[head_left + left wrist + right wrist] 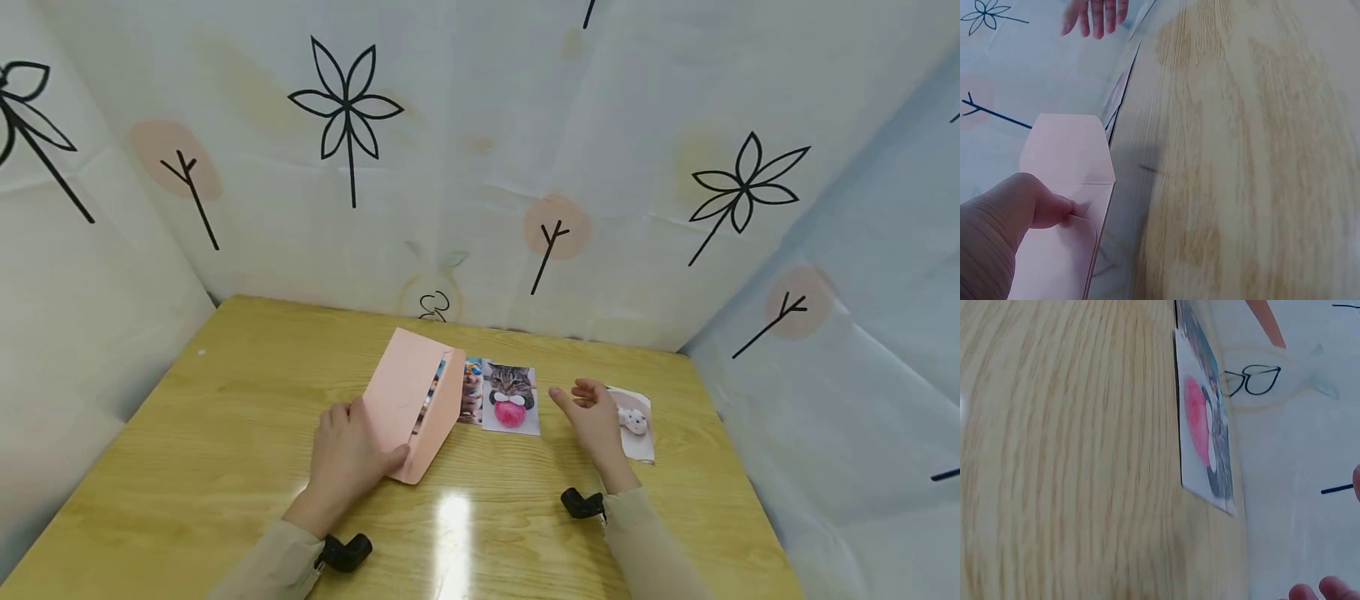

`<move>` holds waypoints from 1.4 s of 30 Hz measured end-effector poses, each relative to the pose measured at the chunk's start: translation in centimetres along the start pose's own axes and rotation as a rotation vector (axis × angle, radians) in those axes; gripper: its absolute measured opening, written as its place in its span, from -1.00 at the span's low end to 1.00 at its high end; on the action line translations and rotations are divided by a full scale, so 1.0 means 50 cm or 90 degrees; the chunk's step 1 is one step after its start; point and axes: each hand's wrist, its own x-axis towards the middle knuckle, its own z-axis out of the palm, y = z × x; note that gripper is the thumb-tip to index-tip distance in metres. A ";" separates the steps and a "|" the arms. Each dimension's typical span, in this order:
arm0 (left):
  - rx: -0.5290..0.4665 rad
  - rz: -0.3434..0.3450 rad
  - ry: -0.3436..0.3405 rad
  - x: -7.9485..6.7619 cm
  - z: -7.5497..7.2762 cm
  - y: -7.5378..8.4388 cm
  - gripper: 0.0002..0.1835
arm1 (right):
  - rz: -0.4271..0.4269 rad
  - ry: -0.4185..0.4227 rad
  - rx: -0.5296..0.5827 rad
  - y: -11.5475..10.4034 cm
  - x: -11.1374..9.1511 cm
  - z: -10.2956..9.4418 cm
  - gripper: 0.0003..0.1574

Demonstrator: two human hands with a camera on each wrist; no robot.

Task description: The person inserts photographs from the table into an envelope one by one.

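The pink envelope (pixel 397 383) is tilted over the middle of the worktop (pixel 247 417), nearer its far edge; the person's left hand (pixel 348 450) grips it, thumb at its opening. Its flap is open, and colourful printed pictures (pixel 429 398) show inside. Just beside it lie a partly covered picture card (pixel 472 392) and a cat card (pixel 512 398) with a pink ball. The right hand (pixel 594 417), fingers loosely bent, holds nothing near a white-animal card (pixel 636 423) toward the worktop's right edge. Flower-patterned cloth (pixel 480 167) hangs behind.

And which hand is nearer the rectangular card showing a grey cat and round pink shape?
Right. The right hand is just right of the card; the left hand, farther left, grips the pink paper envelope.
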 end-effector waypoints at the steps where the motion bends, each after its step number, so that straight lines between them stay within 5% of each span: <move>1: 0.000 0.003 0.000 0.001 0.000 0.003 0.06 | 0.006 0.007 0.001 0.008 0.000 -0.012 0.10; 16: 0.001 -0.018 -0.016 -0.001 0.001 -0.005 0.12 | 0.084 0.102 -0.049 0.057 0.009 -0.121 0.20; 30: 0.002 -0.026 -0.007 0.000 -0.002 -0.021 0.10 | 0.185 0.104 -0.212 0.074 0.027 -0.132 0.43; 42: -0.003 -0.017 -0.008 0.000 0.001 -0.022 0.11 | 0.201 0.088 -0.222 0.094 0.032 -0.125 0.45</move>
